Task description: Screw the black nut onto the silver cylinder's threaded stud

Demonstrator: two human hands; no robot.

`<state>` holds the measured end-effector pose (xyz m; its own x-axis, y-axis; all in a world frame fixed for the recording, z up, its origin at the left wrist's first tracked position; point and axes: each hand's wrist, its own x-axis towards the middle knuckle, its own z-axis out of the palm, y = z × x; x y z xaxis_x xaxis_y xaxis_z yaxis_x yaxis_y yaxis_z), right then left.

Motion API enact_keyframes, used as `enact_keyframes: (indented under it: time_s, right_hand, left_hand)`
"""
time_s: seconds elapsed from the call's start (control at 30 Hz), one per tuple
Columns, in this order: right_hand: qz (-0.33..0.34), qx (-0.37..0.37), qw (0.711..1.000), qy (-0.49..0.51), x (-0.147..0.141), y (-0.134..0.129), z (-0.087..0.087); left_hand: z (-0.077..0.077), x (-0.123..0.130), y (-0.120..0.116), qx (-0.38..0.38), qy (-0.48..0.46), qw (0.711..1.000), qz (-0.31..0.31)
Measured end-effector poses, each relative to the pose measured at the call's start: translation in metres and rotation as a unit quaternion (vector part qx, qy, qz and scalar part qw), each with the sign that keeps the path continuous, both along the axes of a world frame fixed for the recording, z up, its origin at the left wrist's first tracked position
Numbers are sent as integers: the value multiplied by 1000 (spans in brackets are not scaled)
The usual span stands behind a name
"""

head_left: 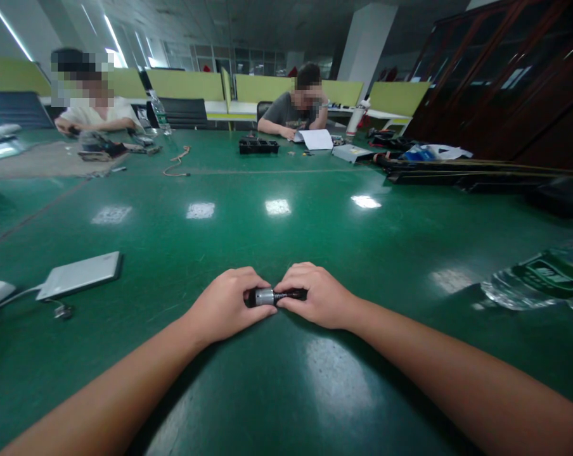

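While both hands grip its ends, silver-and-black cylinder, crosswise between them

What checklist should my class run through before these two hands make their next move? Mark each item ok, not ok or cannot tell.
1. Left hand holding the silver cylinder: ok, between thumb and fingers.
2. Right hand holding the dark rod: ok, also between thumb and fingers.
3. Cylinder and rod in line: ok, end to end between the hands.
4. Cylinder and rod firmly joined: cannot tell, the meeting point is too small.
5. Plastic bottle apart from the right hand: ok, at the picture's right edge.
6. Flat white device apart from the left hand: ok, farther left on the green table.
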<state>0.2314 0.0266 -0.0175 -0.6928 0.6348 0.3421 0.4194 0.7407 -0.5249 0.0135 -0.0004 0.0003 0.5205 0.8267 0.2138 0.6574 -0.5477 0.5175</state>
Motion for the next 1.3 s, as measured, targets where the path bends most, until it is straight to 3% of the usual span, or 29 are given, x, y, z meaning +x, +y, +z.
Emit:
enact_keyframes:
  time_s: [1.3]
  right_hand:
    - [6,1,1000,16,5,2,4]
  left_hand:
    - [-2,-2,2,-20,-12,1000,17]
